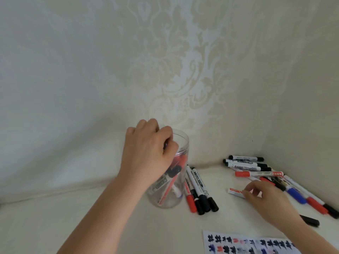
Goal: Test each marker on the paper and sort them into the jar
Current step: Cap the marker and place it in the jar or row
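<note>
Nearest the camera, at the bottom edge, lies the paper [244, 243], marked with rows of black, red and blue test strokes; only its upper part is in view.

Farther left, the left hand [146, 153] reaches over the mouth of a clear plastic jar [180, 180] that stands upright on the pale table [91, 217] close to the patterned wall [165, 61]. Its fingers are curled down at the rim; whether they pinch a marker or just grip the rim, I cannot tell. Inside the jar several markers lean at angles, with red, black and blue caps showing through the side.

Just to the right of the jar, touching or nearly touching its base, four markers [199, 191] lie side by side, one red-capped and three black-capped.

Next comes the right hand [264, 197], lowered over the table with thumb and forefinger pinching a white marker with a red label [235, 191] that lies flat.

Behind and right of that hand, in the corner, a loose pile of markers [256, 168] spreads out: black ones at the back, a red one across the middle, blue, red and black caps pointing toward the right edge. One black cap or marker [310, 220] lies apart, beside the right forearm.
</note>
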The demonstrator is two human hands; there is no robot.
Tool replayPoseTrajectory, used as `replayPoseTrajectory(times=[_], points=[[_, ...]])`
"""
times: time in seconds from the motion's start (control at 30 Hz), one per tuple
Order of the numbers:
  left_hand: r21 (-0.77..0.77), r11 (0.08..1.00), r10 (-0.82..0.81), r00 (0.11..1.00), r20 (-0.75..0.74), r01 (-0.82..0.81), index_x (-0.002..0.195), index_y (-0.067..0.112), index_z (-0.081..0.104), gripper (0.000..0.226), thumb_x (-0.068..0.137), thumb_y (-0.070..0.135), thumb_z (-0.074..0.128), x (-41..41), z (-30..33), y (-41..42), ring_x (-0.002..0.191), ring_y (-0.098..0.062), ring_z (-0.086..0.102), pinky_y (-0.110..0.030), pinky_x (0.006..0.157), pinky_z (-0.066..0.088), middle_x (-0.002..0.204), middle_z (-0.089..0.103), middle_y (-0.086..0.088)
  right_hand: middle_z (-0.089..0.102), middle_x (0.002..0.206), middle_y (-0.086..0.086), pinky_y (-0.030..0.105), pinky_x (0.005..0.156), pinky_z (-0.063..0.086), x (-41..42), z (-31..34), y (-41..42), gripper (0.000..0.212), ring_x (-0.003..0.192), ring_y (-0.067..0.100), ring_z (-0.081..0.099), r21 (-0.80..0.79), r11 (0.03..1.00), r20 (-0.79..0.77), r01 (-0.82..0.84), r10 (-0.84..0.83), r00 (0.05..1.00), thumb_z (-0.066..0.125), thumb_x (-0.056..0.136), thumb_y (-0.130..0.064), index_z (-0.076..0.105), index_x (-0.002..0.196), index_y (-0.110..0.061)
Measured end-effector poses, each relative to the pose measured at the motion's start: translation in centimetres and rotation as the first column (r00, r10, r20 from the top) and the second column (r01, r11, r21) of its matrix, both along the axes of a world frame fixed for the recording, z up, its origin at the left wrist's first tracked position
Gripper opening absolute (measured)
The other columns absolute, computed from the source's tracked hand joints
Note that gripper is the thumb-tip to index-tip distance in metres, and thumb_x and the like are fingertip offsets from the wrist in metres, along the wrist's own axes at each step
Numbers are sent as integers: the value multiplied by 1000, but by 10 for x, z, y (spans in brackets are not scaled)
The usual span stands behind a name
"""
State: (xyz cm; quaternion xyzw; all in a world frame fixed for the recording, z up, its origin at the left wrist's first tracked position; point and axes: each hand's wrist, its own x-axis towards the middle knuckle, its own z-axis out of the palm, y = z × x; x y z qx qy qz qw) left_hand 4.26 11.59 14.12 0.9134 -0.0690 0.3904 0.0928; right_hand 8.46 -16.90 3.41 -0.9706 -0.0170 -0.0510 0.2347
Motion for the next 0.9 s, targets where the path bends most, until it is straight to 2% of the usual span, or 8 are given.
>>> replayPoseTrajectory(times=[0.13, 0.23, 0.33, 0.43, 0.53, 0.7, 0.8, 0.9], points=[[69, 997, -8, 989, -151, 19, 94, 25, 60, 42, 83, 37, 22, 5, -8, -14, 96, -18, 35, -33, 83, 19, 103, 43, 4, 59, 96, -7, 20, 66, 41, -2, -4, -12, 3, 82, 5, 54, -44, 999, -1, 2, -2, 1000, 60, 88, -32, 58, 87, -33], [85, 985, -150, 989, -9, 150, 90, 19, 62, 29, 79, 26, 36, 0, -15, -30, 94, -21, 41, -36, 85, 22, 101, 54, -1, 59, 103, -6, 19, 72, 40, -6, -5, -28, 11, 88, 7, 53, -117, 993, 35, 14, -10, 999, 61, 87, -32, 62, 99, -30], [32, 927, -374, 922, 98, 373, 88, 18, 61, 21, 76, 19, 44, 0, -27, -57, 90, -19, 41, -34, 82, 26, 95, 55, 0, 58, 114, -5, 22, 83, 41, -12, -6, -43, 27, 102, 13, 52, -245, 969, 48, 27, -15, 999, 57, 89, -33, 61, 115, -28], [20, 827, -560, 826, -62, 562, 88, 19, 60, 17, 78, 18, 46, 8, -54, -90, 91, -13, 40, -26, 78, 30, 93, 53, 4, 54, 119, -3, 25, 92, 39, -16, -10, -50, 34, 111, 16, 47, -373, 927, 19, -38, 48, 999, 50, 93, -29, 54, 127, -27], [-9, 779, -605, 749, -272, 626, 92, 21, 60, 15, 82, 17, 51, 19, -92, -119, 94, -10, 39, -28, 81, 37, 97, 52, 8, 50, 126, 0, 27, 98, 36, -19, -16, -54, 41, 116, 18, 44, -422, 904, 49, -75, 105, 993, 47, 94, -18, 46, 135, -24], [-151, 736, -659, 650, -378, 660, 104, 22, 56, 18, 87, 19, 49, 33, -130, -159, 101, -13, 40, -28, 86, 36, 106, 51, 6, 43, 127, 4, 28, 82, 40, -27, -24, -59, 62, 111, 22, 44, -509, 846, 25, -157, 198, 980, 55, 85, -1, 35, 140, -21], [-152, 785, -598, 669, -441, 601, 120, 17, 48, 32, 89, 24, 47, 40, -142, -177, 109, -16, 39, -27, 93, 32, 121, 47, 1, 41, 124, 5, 27, 71, 38, -26, -24, -61, 70, 105, 22, 47, -484, 849, 5, -211, 244, 970, 59, 80, 1, 33, 140, -22], [-204, 797, -597, 688, -412, 569, 129, 17, 39, 44, 88, 27, 51, 40, -149, -181, 114, -15, 37, -23, 94, 29, 128, 42, 0, 45, 123, 6, 31, 74, 46, -28, -22, -61, 70, 106, 23, 48, -488, 836, 42, -251, 310, 950, 57, 79, 5, 35, 141, -20]])
